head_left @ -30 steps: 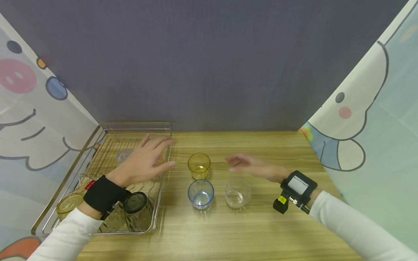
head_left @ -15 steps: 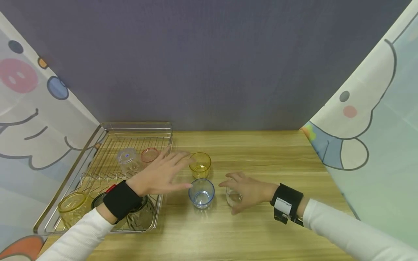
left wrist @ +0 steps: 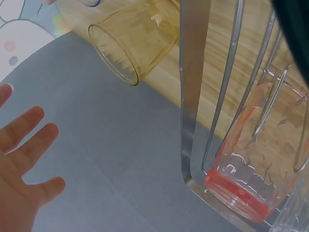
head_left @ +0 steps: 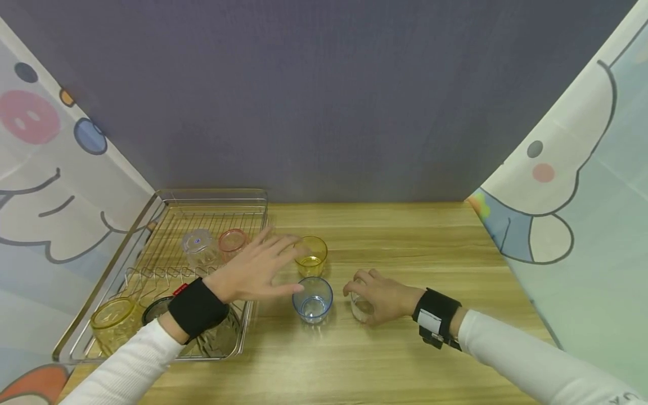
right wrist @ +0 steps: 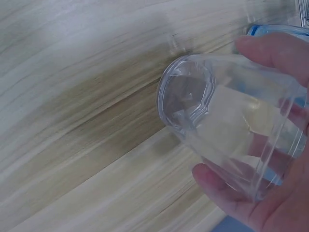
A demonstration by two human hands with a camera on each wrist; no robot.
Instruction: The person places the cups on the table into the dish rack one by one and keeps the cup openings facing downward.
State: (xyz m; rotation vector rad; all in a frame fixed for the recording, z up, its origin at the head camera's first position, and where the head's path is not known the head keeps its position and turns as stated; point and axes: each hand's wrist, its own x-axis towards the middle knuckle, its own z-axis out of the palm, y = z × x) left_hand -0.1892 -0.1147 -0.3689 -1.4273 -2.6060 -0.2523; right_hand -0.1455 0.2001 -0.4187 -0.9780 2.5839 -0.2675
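Note:
My right hand (head_left: 379,296) curls round a clear plastic cup (head_left: 360,307) on the wooden table (head_left: 405,236); the right wrist view shows the clear cup (right wrist: 217,130) tilted, with fingers (right wrist: 270,48) on its side. A blue-tinted cup (head_left: 312,299) stands just left of it. My left hand (head_left: 268,269) is spread flat with straight fingers, holding nothing, its fingertips beside a yellow cup (head_left: 312,256). In the left wrist view the yellow cup (left wrist: 130,46) is apart from the fingers (left wrist: 24,154).
A wire dish rack (head_left: 152,225) fills the table's left side. It holds an upturned clear cup (head_left: 198,247), a pink cup (head_left: 232,241), a yellow glass (head_left: 113,320) and dark glasses (head_left: 215,334). Cartoon-printed curtains hang at both sides.
My left hand moved from over the rack rightward to the yellow cup. My right hand came down and closed round the clear cup.

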